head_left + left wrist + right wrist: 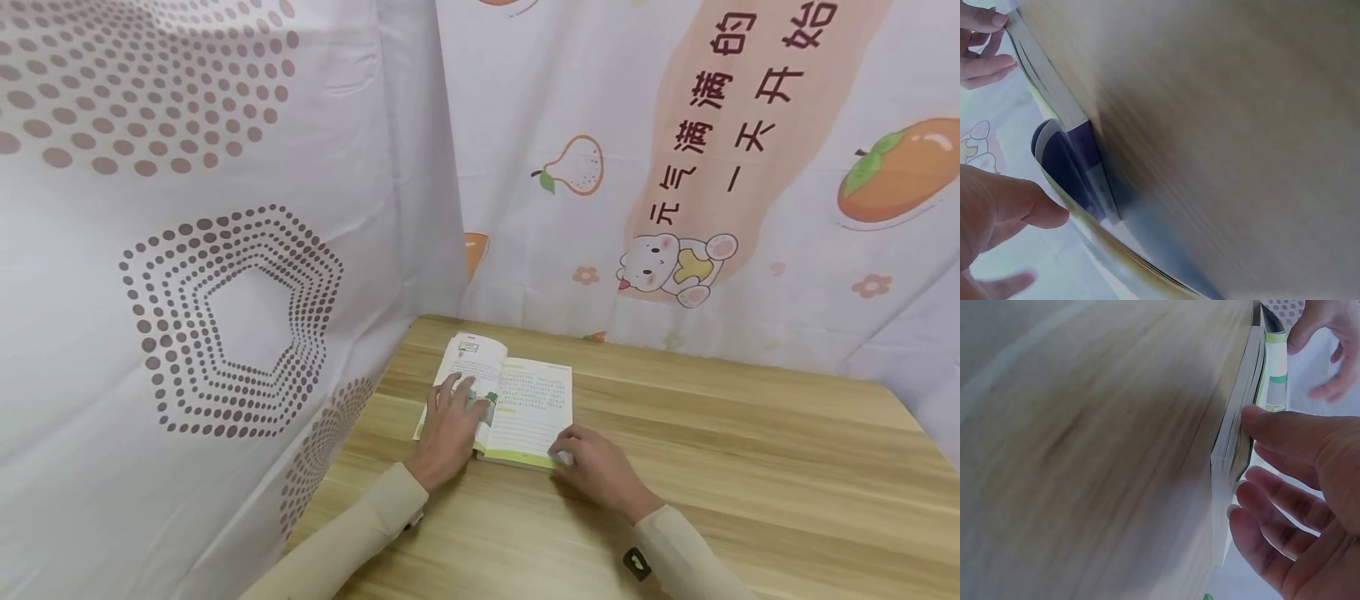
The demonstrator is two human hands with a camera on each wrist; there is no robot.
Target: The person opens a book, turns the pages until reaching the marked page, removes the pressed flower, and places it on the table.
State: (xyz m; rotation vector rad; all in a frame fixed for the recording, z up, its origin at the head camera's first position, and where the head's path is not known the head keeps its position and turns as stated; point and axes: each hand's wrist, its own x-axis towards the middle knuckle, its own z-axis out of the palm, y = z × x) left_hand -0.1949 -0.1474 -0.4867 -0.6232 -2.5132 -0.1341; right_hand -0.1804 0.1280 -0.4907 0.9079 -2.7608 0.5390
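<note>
An open book (534,421) lies on the wooden table, with print and a picture on its left page and text above ruled lines on its right. My left hand (448,429) rests on the left page with its fingers spread, covering part of the picture. In the left wrist view, the left page curves up and the dark spine (1088,150) faces the camera. My right hand (600,471) is at the book's lower right corner. Its thumb (1285,430) touches the page edges, and its curled fingers are at the side edge, pinching the corner.
The wooden table (720,450) extends to the right of the book. A white curtain with brown dots (247,317) hangs close on the left. Behind the table hangs another curtain (510,208) printed with fruit, a bear and writing.
</note>
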